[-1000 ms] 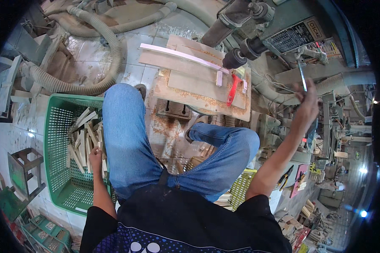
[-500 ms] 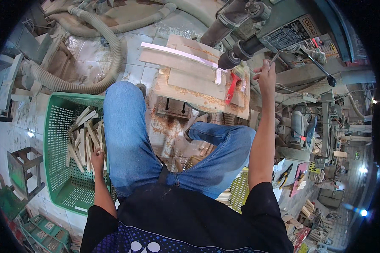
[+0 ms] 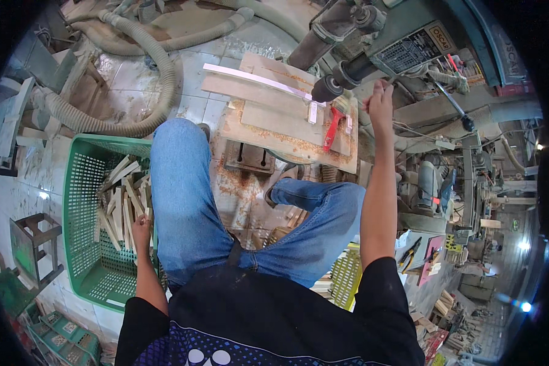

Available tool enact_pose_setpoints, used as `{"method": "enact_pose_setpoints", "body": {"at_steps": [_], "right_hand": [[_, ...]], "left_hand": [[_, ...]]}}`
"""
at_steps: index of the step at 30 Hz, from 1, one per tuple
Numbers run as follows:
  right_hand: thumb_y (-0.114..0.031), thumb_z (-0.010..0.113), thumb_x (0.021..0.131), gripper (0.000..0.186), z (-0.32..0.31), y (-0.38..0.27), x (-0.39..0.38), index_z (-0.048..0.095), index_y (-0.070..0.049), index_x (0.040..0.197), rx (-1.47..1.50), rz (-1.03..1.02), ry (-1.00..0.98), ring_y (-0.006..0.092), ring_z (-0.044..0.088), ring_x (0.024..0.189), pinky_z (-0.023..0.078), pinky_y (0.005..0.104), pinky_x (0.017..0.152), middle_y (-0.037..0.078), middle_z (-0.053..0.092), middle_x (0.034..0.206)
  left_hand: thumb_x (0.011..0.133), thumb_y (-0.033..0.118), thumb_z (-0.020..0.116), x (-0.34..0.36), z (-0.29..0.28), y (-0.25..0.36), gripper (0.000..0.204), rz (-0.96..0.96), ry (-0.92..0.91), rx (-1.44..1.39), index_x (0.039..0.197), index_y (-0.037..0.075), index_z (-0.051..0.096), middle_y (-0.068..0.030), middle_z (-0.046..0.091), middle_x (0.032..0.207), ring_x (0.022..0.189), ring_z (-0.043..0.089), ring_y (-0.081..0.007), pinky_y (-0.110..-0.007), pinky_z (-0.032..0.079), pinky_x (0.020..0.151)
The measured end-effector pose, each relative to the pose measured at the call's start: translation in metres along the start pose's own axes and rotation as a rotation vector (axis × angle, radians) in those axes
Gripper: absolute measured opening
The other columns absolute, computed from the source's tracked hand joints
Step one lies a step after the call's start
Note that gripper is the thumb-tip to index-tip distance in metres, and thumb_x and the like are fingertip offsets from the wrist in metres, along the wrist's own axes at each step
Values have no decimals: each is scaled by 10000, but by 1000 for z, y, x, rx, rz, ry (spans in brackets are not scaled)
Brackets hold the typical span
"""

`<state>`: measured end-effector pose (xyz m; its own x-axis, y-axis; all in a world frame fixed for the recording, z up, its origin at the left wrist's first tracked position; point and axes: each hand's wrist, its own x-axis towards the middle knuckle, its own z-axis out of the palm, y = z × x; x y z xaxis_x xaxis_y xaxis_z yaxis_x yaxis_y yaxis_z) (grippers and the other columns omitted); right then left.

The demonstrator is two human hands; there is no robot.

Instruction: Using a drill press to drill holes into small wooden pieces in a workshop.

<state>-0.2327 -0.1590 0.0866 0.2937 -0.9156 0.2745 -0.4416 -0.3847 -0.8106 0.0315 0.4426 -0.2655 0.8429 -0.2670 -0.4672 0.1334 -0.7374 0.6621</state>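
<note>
My right hand (image 3: pixel 379 105) is closed around a drill press lever (image 3: pixel 391 79) at upper right; another lever (image 3: pixel 451 104) with a black knob angles beside it. The dark chuck (image 3: pixel 328 88) sits over the end of a long pale wooden strip (image 3: pixel 256 77) on a wooden board (image 3: pixel 268 120). Beneath that end lie a short pale block (image 3: pixel 313 112) and a red-handled brush (image 3: pixel 332 129). At lower left, my left hand (image 3: pixel 141 230) is closed on a small wooden stick (image 3: pixel 147 213) at the green basket (image 3: pixel 79 213) of loose sticks.
Ribbed hoses (image 3: pixel 128 125) loop at upper left. A metal stool (image 3: pixel 33 241) stands left of the basket. A yellow basket (image 3: pixel 348 274) is between my right leg and arm. Pliers (image 3: pixel 410 256) lie at right, with machinery and wood piles beyond.
My right hand has moved left from the outer lever position to one nearer the chuck, and the levers have turned. The chuck has shifted down-left toward the strip. My left hand has barely moved.
</note>
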Motion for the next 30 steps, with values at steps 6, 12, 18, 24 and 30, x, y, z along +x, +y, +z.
{"method": "enact_pose_setpoints", "body": {"at_steps": [6,12,18,24,30], "right_hand": [[-310,455,1013,360,9,2,2,444,6,1185,-22,17,4,141,562,581,470,275,493,116,581,849],[-350,449,1010,386,6,16,35,436,-9,1191,-94,-83,-10,139,566,567,460,273,502,92,597,777],[-364,468,989,339,-25,0,-23,498,-43,1091,51,85,-101,139,613,648,461,275,566,72,619,786],[-358,478,984,407,-94,-103,-92,596,-15,1169,-337,112,-107,203,650,828,501,368,841,100,638,836],[-404,529,955,615,-183,-90,-69,415,19,1385,750,-318,-62,295,527,1204,402,428,1044,248,507,1331]], "left_hand": [[792,160,616,6,-3,-31,379,20,26,-15,1141,17,657,-141,666,798,707,630,-225,-345,498,672],[791,155,623,5,-1,-30,384,63,8,-48,1144,7,654,-151,678,797,685,633,-227,-344,495,656],[803,145,615,-2,3,-12,399,32,-7,12,1175,0,636,-165,690,836,750,660,-247,-342,500,695],[795,239,628,-9,-13,-37,415,40,71,-6,1142,13,656,-186,701,825,779,682,-306,-401,522,759],[785,257,637,12,5,-24,369,-37,121,73,1126,124,679,-209,688,964,927,657,-373,-457,512,807]]}}
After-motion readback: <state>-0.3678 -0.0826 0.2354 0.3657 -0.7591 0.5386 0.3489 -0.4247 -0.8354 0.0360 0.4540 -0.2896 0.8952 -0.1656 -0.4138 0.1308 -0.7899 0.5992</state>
